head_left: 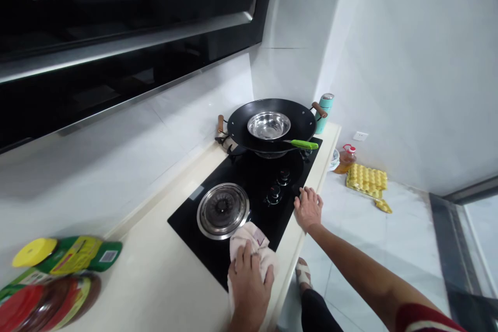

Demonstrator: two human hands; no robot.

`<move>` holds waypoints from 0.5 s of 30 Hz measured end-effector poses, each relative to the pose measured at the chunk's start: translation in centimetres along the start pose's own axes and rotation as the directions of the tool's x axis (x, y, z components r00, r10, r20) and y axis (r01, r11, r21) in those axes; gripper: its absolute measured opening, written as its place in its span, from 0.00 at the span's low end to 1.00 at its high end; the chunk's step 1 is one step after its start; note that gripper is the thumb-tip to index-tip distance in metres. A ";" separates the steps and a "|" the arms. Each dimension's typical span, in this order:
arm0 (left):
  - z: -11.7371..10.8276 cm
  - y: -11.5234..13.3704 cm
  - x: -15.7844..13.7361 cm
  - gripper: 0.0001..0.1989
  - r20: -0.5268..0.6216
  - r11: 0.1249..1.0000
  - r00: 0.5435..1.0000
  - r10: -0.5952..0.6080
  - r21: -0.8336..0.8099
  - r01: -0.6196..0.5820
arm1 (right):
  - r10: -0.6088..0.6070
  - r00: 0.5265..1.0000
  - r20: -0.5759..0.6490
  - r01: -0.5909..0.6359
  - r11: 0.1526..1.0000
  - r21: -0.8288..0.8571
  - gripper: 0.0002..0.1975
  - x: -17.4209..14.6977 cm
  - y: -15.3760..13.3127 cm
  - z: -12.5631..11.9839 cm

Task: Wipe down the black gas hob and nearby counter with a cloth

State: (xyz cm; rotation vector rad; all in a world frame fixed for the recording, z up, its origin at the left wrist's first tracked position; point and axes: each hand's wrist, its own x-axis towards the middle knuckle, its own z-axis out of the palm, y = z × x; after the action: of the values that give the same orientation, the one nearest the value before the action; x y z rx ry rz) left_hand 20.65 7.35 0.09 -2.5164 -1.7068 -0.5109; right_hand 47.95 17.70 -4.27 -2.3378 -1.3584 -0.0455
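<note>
My left hand presses down on a pale pink cloth, its fingers curled over the fabric. The cloth lies on the near corner of the black glass gas stove, against the rim of the uncovered round burner. My right hand rests on the stove's front edge and the counter, fingers a little apart, holding nothing. Close to it are two control knobs. On the far burner stands a black wok with wooden handles. Inside the wok are a shiny metal bowl and a utensil with a green handle.
A teal bottle stands behind the wok. At the counter's left lie a green bottle with a yellow cap and a red-lidded jar. Overhead hangs a dark range hood. Yellow egg trays and an oil jug sit on the floor.
</note>
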 end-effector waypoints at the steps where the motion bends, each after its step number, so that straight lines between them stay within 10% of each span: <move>1: 0.1 0.3 1.0 0.12 0.017 1.000 1.000 0.011 -0.020 -0.011 | 0.001 1.000 0.002 -0.001 1.000 0.005 0.26 0.0 0.0 0.0; 15: 4.5 6.8 11.6 0.15 0.086 0.947 0.993 -0.085 -0.303 0.108 | 0.013 0.996 0.088 -0.028 0.985 0.173 0.26 0.4 0.4 -0.4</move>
State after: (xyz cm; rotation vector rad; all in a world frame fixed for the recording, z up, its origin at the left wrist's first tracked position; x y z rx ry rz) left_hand 31.83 16.11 0.27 -2.6953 -1.9186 -0.7580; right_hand 48.60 17.72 -3.91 -2.2299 -1.3216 0.1759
